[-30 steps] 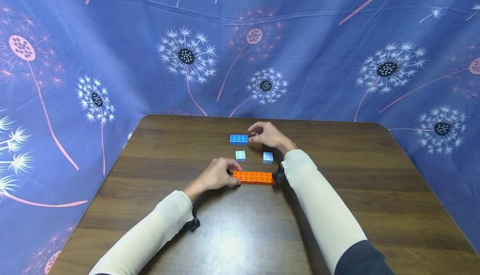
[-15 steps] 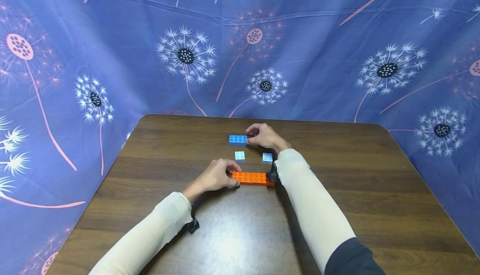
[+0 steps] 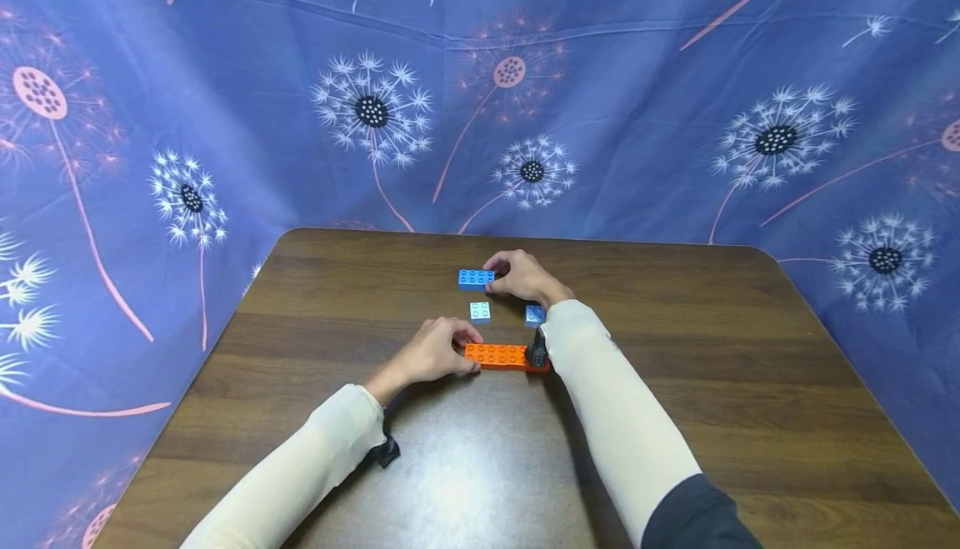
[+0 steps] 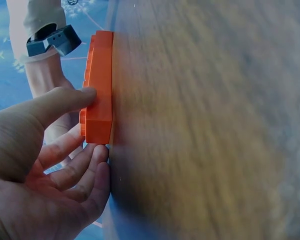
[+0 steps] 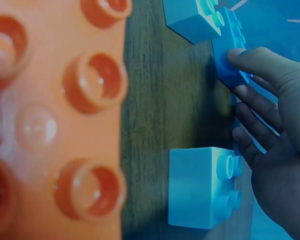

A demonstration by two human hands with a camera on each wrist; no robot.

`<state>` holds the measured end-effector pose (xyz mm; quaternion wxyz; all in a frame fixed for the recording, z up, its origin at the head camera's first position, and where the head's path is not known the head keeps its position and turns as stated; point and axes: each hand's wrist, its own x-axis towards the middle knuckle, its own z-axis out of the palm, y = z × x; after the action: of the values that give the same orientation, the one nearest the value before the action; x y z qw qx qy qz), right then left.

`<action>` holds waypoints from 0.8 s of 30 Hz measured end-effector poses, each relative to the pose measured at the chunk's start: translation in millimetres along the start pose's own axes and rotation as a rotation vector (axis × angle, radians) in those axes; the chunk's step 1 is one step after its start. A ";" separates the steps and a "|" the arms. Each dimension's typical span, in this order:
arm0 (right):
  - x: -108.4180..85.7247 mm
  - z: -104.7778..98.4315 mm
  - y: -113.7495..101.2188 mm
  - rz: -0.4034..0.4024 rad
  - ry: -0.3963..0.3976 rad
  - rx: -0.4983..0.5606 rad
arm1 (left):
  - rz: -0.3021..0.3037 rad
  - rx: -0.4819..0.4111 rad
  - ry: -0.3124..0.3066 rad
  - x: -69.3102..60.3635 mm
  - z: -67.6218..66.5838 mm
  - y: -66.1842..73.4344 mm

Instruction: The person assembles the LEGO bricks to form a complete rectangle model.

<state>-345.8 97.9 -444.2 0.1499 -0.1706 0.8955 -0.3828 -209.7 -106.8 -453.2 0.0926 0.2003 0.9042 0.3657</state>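
My left hand (image 3: pixel 429 351) pinches the left end of a long orange toy building brick (image 3: pixel 493 356) lying studs up on the table. In the left wrist view the thumb presses the near side of the orange brick (image 4: pixel 101 85), with fingers at its end and far side. Farther back, my right hand (image 3: pixel 527 277) pinches the right end of a blue toy brick (image 3: pixel 471 279), its thumb on the near side in the right wrist view. Two small light blue square bricks sit between: one (image 3: pixel 480 311) left, another (image 3: pixel 535 314) beside my right wrist.
The brown wooden table (image 3: pixel 712 366) ends at a rounded back edge against a blue dandelion-print cloth (image 3: pixel 615 116). A black wrist camera (image 3: pixel 537 351) under my right forearm hangs over the orange brick's right end and hides part of it.
My right hand has moved slightly left, from beside the blue brick onto its right end. The left hand keeps its place at the orange brick.
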 end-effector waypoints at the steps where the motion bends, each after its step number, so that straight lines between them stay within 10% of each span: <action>1: 0.2 0.5 0.4 -0.005 0.001 -0.008 | 0.002 0.003 0.002 0.0 0.6 0.1; 24: -6.2 -14.9 1.1 -0.145 0.044 -0.027 | 0.031 0.013 0.009 0.2 0.1 0.2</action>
<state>-346.4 110.8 -434.3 0.0999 -0.2285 0.8890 -0.3840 -209.7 -106.6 -453.2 0.0815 0.2130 0.9038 0.3620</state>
